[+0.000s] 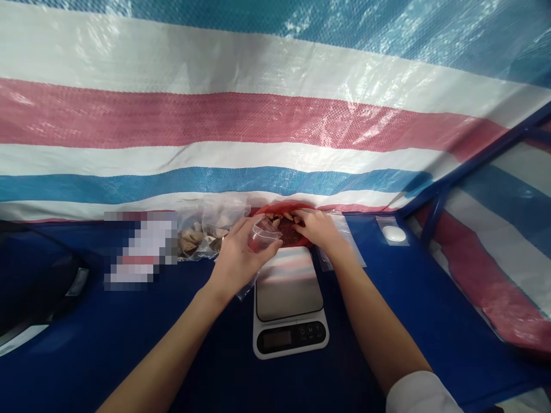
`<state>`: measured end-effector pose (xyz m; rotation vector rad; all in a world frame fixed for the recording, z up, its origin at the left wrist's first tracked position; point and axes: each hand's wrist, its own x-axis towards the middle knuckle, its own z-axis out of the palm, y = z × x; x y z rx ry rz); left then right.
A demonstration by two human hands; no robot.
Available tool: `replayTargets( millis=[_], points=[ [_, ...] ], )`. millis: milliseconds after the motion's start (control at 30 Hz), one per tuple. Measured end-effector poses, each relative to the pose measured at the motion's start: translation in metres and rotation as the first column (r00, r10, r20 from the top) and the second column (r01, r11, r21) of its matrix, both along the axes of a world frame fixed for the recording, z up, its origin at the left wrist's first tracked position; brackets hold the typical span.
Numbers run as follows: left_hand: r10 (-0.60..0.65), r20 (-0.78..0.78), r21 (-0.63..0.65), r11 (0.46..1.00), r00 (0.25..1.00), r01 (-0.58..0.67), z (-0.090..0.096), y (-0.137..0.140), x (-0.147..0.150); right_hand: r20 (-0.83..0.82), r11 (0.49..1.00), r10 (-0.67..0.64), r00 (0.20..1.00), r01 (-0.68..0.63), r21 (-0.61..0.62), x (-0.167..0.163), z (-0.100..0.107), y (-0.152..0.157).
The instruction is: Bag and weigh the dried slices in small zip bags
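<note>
My left hand (241, 252) is closed round a small clear plastic cup (264, 232), tilted over the near left side of a red basin (310, 242). Pale, chip-like pieces and a dark reddish layer (289, 235) lie in the basin. My right hand (318, 229) reaches in over its right side, fingers curled down at the pale pieces; what the fingertips hold is too small to make out. Just in front of the basin stands a white kitchen scale (290, 287) with a bare metal plate and a dark display.
Clear bags of brownish pieces (193, 238) lie left of the basin. A flat clear bag (350, 241) lies under my right wrist. Farther right is a white oval object (394, 233) on clear plastic. A dark bag-like object (34, 281) sits at left. Striped sheeting (215, 120) hangs behind the blue table (430, 304).
</note>
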<state>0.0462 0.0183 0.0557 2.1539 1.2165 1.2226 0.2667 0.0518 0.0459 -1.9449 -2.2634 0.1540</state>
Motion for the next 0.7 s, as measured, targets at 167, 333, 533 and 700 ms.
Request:
replayTargets(
  millis=[167,333,533,700],
  points=[
    [0.004,0.0,-0.018,1.0,1.0,-0.004,0.0007,0.0012,-0.0015,0.011,1.0,0.025,1.0,-0.025,-0.008,-0.0006,0.0044,-0.002],
    [-0.002,-0.007,-0.026,1.0,1.0,0.001,0.0011,0.0013,-0.0021,0.05,0.999,0.009,0.999,-0.011,0.031,0.0027,0.0073,-0.0052],
    [-0.008,0.021,-0.037,0.999,1.0,0.009,0.0005,0.0009,-0.0016,0.067,0.998,-0.022,0.998,0.018,0.065,0.0026,0.002,-0.0032],
    [-0.01,0.022,-0.037,0.999,1.0,0.011,0.0009,0.0008,-0.0013,0.081,0.997,-0.011,0.997,0.005,0.078,0.0037,-0.001,-0.0015]
  ],
)
